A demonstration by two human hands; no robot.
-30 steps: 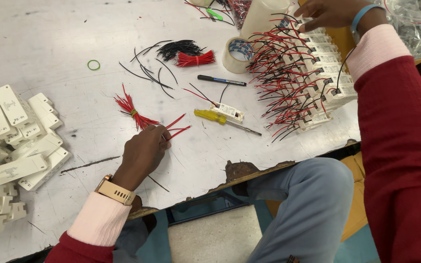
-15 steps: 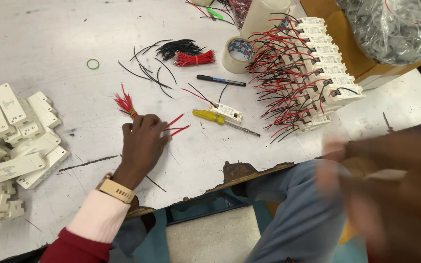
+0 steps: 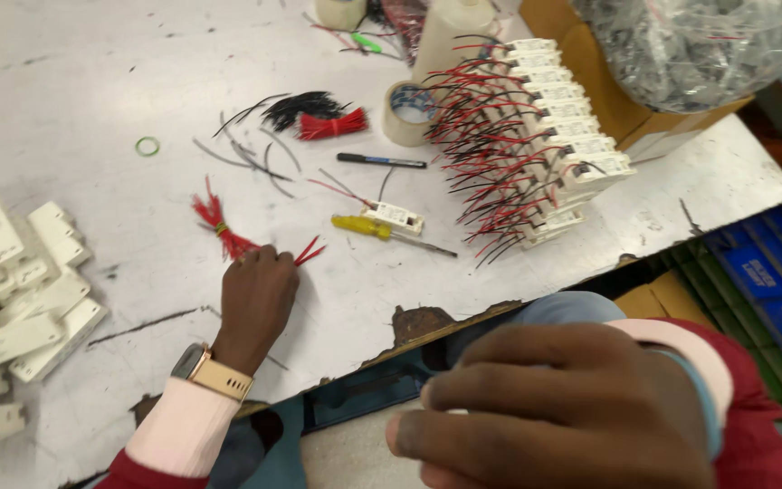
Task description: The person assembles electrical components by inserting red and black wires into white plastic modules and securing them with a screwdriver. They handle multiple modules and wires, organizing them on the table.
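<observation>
While the left hand [image 3: 258,303] rests palm-down on the bench [image 3: 92,81] near its front edge, its fingers lie closed over the end of a bundle of red wires [image 3: 219,222], apparently pinning it so that single strands can be drawn off; loose red ends fan out just beside the knuckles. The right hand [image 3: 554,407] sits close to the camera, off the front edge of the bench, curled with fingers folded in; whether this grip holds anything cannot be told.

Finished white connector blocks with red and black leads [image 3: 545,145] are stacked in a row toward the far right corner, leads all facing inward, probably for orderly counting. One small white block [image 3: 394,215] lies alone at mid-bench, touching a yellow-handled screwdriver [image 3: 382,233], with a black pen [image 3: 382,161] beyond it. Unwired white housings [image 3: 11,290] are heaped at the left edge, within the left hand's reach. A roll of tape [image 3: 409,113], black wire bundle [image 3: 305,104], a second red bundle [image 3: 332,124] and a green ring [image 3: 147,146] lie farther back.
</observation>
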